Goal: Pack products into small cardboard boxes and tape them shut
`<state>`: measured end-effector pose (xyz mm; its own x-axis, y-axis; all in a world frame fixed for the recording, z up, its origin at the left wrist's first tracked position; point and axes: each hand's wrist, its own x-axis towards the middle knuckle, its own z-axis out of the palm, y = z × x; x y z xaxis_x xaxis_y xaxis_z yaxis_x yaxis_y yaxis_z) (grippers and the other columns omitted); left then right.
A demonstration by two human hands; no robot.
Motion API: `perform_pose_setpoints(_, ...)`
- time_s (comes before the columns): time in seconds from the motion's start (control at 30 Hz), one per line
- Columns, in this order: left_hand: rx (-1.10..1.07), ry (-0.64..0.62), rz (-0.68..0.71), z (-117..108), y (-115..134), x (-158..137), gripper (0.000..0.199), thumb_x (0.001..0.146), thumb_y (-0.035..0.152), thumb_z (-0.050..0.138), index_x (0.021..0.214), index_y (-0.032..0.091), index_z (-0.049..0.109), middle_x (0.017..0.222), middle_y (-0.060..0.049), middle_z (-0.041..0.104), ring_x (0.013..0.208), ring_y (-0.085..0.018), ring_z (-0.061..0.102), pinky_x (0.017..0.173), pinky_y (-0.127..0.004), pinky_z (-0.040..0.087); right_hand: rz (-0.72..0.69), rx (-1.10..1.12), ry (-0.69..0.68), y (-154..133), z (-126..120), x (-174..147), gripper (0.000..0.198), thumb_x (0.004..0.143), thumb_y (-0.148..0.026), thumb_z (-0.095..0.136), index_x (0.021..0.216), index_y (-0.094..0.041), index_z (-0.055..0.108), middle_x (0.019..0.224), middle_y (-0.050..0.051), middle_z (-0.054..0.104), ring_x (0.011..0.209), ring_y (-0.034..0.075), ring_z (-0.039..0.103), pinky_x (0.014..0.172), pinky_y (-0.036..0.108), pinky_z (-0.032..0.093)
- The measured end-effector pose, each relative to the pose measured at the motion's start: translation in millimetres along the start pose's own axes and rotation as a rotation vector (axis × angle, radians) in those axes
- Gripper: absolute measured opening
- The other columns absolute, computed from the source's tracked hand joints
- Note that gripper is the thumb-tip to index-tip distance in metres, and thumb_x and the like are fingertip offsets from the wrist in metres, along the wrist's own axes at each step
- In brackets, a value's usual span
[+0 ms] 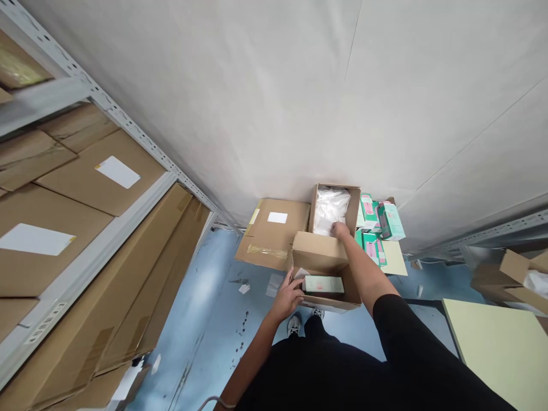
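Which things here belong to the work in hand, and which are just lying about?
Apparently in use:
near carton, by the left hand
pale box inside
far carton
white material, at the right hand
possibly green boxes

Apparently lying about:
shelved cartons
taped carton
yellow tabletop

Two bare hands, one left hand (290,295) and one right hand (340,229); two open cardboard boxes at them, near box (319,245) and far box (355,210); one pale green box (324,283). Two sneakers (294,324), two pale-yellow tabletops (496,348). Green-and-pink cartons (391,220): at least three, overlapping, exact count unclear.
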<state>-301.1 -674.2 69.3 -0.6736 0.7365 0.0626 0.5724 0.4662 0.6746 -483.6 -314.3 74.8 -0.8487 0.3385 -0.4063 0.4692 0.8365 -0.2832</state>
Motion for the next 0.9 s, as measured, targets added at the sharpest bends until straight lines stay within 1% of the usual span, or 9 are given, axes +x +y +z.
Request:
perform_pose_setpoints(0.17, -0.038, 0.022, 0.013, 6.0, 3.5, -1.7, 0.018, 0.091, 0.013, 0.065, 0.095, 0.021, 0.081, 0.151, -0.006, 0.06, 0.164, -0.036, 0.008, 0.127, -0.061, 0.035, -0.044, 0.0, 0.182, -5.5, -29.7, -28.7, 0.028, 0.099, -0.022, 0.054, 0.114, -0.013, 0.076, 0.117, 0.02, 0.076, 0.103, 0.026, 0.07, 0.085, 0.028, 0.046)
perform_pose_setpoints(0.3, -0.056, 0.047, 0.031, 6.0, 10.1, -6.1, 0.019, 0.092, 0.013, 0.062, 0.092, 0.021, 0.079, 0.15, -0.007, 0.061, 0.163, -0.036, 0.008, 0.127, -0.06, 0.034, -0.192, 0.146, 0.467, -5.3, -50.0, -79.6, 0.028, 0.1, -0.03, 0.05, 0.102, -0.015, 0.074, 0.098, 0.014, 0.077, 0.087, 0.024, 0.067, 0.08, 0.029, 0.047)
perform_pose_setpoints(0.43, -0.07, 0.064, 0.06, 2.3, 16.4, -13.4, 0.022, 0.094, 0.014, 0.058, 0.094, 0.021, 0.079, 0.152, -0.005, 0.059, 0.163, -0.035, 0.006, 0.128, -0.059, 0.033, -0.258, 0.32, 0.691, 10.1, -31.3, -159.7, 0.032, 0.1, -0.039, 0.049, 0.1, -0.018, 0.073, 0.096, 0.012, 0.076, 0.088, 0.026, 0.067, 0.084, 0.033, 0.051)
perform_pose_setpoints(0.53, -0.088, 0.086, 0.09, 1.3, 19.7, -17.8, 0.022, 0.095, 0.015, 0.058, 0.094, 0.021, 0.079, 0.151, -0.006, 0.059, 0.164, -0.035, 0.004, 0.128, -0.06, 0.033, -0.219, 0.34, 0.632, 28.0, 16.0, -222.6, 0.03, 0.098, -0.04, 0.053, 0.103, -0.02, 0.074, 0.103, 0.013, 0.077, 0.099, 0.029, 0.07, 0.093, 0.039, 0.053)
perform_pose_setpoints(0.6, -0.097, 0.089, 0.106, 1.3, 21.9, -19.6, 0.022, 0.095, 0.015, 0.058, 0.093, 0.022, 0.079, 0.15, -0.006, 0.06, 0.164, -0.035, 0.005, 0.128, -0.061, 0.033, -0.258, 0.327, 0.371, 40.0, 52.7, -258.9, 0.027, 0.092, -0.04, 0.063, 0.103, -0.021, 0.077, 0.104, 0.012, 0.078, 0.103, 0.031, 0.072, 0.096, 0.043, 0.055)
perform_pose_setpoints(0.63, -0.098, 0.083, 0.114, 1.4, 23.3, -20.2, 0.022, 0.095, 0.014, 0.059, 0.093, 0.022, 0.079, 0.149, -0.006, 0.06, 0.164, -0.035, 0.005, 0.128, -0.062, 0.032, -0.269, 0.335, 0.269, 45.8, 68.9, -274.6, 0.033, 0.088, -0.042, 0.069, 0.112, -0.021, 0.077, 0.115, 0.013, 0.077, 0.112, 0.032, 0.071, 0.1, 0.045, 0.055)
perform_pose_setpoints(0.7, -0.097, 0.065, 0.129, 1.8, 26.9, -21.3, 0.022, 0.094, 0.014, 0.059, 0.095, 0.022, 0.079, 0.15, -0.006, 0.06, 0.163, -0.035, 0.006, 0.128, -0.063, 0.032, -0.23, 0.368, 0.211, 57.1, 91.6, -300.7, 0.052, 0.083, -0.046, 0.076, 0.129, -0.022, 0.072, 0.135, 0.014, 0.071, 0.128, 0.035, 0.065, 0.108, 0.049, 0.053)
perform_pose_setpoints(0.8, -0.096, 0.044, 0.16, 4.3, 34.7, -22.2, 0.023, 0.093, 0.012, 0.06, 0.096, 0.023, 0.08, 0.15, -0.005, 0.06, 0.163, -0.036, 0.007, 0.127, -0.065, 0.032, -0.195, 0.428, 0.287, 73.8, 97.0, -325.7, 0.063, 0.085, -0.05, 0.074, 0.14, -0.021, 0.066, 0.149, 0.016, 0.062, 0.141, 0.036, 0.056, 0.117, 0.054, 0.046)
perform_pose_setpoints(0.9, -0.074, 0.034, 0.194, 10.9, 46.8, -20.8, 0.022, 0.092, 0.012, 0.061, 0.095, 0.023, 0.08, 0.149, -0.005, 0.061, 0.163, -0.036, 0.006, 0.126, -0.066, 0.032, -0.217, 0.468, 0.378, 92.5, 79.9, -336.6, 0.057, 0.091, -0.052, 0.068, 0.138, -0.021, 0.067, 0.15, 0.017, 0.06, 0.142, 0.035, 0.054, 0.12, 0.057, 0.043)
